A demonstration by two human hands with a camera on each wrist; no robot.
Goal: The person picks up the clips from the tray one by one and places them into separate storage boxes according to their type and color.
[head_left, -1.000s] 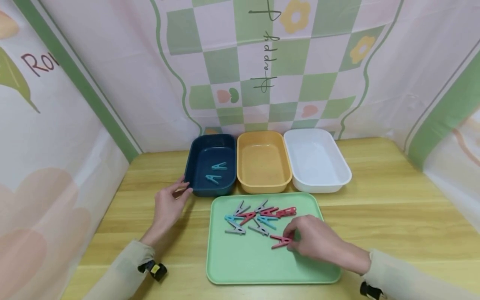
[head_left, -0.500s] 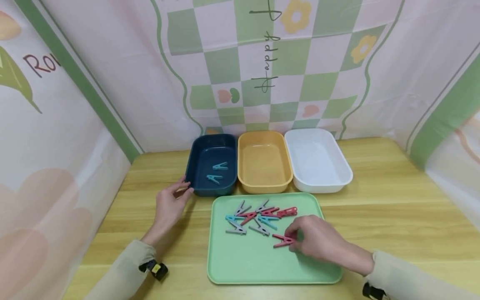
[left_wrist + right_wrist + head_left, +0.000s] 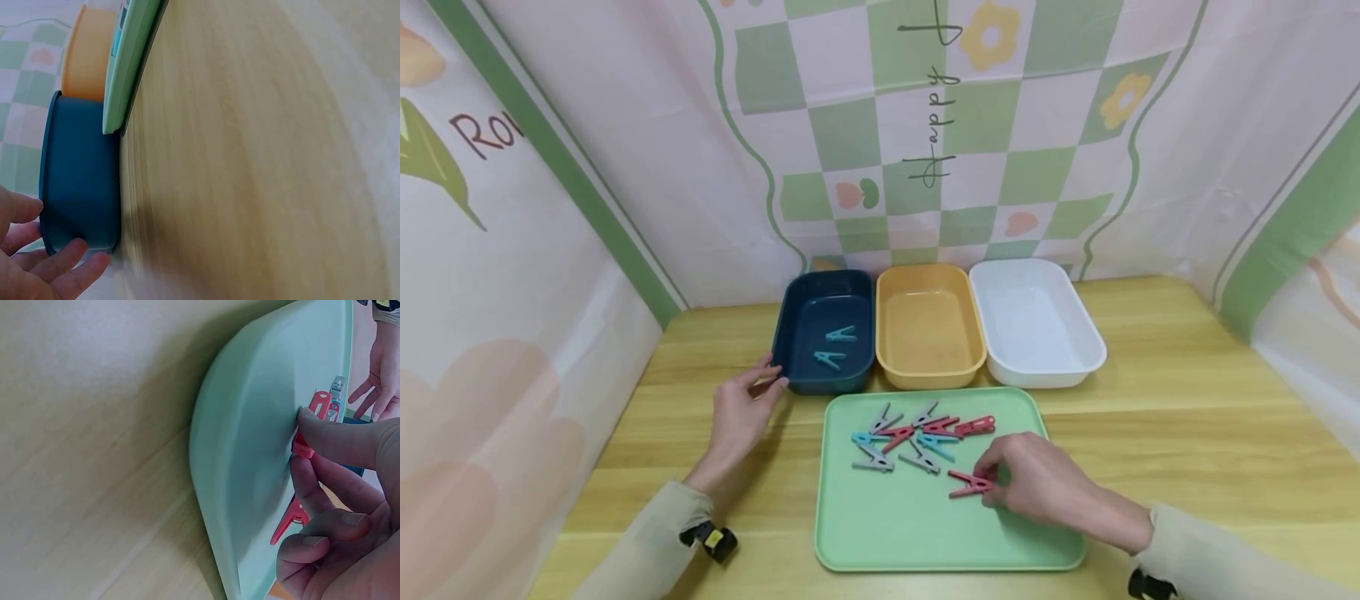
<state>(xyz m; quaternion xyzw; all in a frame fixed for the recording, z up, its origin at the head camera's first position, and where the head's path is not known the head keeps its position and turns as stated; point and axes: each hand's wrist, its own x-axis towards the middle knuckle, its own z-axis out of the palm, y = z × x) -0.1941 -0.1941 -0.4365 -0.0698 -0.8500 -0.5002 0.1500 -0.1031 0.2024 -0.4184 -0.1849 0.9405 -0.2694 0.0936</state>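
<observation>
My right hand [image 3: 1033, 479] pinches a red clothespin [image 3: 967, 484] between thumb and forefinger, low over the right half of the green tray [image 3: 895, 533]. In the right wrist view, the fingertips cover much of that clothespin [image 3: 302, 447]. A loose pile of clothespins lies on the tray's far half: grey ones [image 3: 874, 459], light blue ones [image 3: 936, 445] and red ones [image 3: 975, 426]. My left hand [image 3: 741, 412] rests at the near left corner of the dark blue bin [image 3: 823, 387], fingers loosely extended against its side in the left wrist view. Two teal clothespins [image 3: 841, 334] lie inside that bin.
A yellow bin [image 3: 930, 380] and a white bin [image 3: 1047, 377] stand in a row to the right of the blue one, behind the tray. All rest on a wooden table [image 3: 1180, 417]. A printed curtain [image 3: 910, 125] hangs behind and at both sides.
My right hand has shifted very slightly to the right with the red clothespin, away from the pile. The left hand stays at the blue bin.
</observation>
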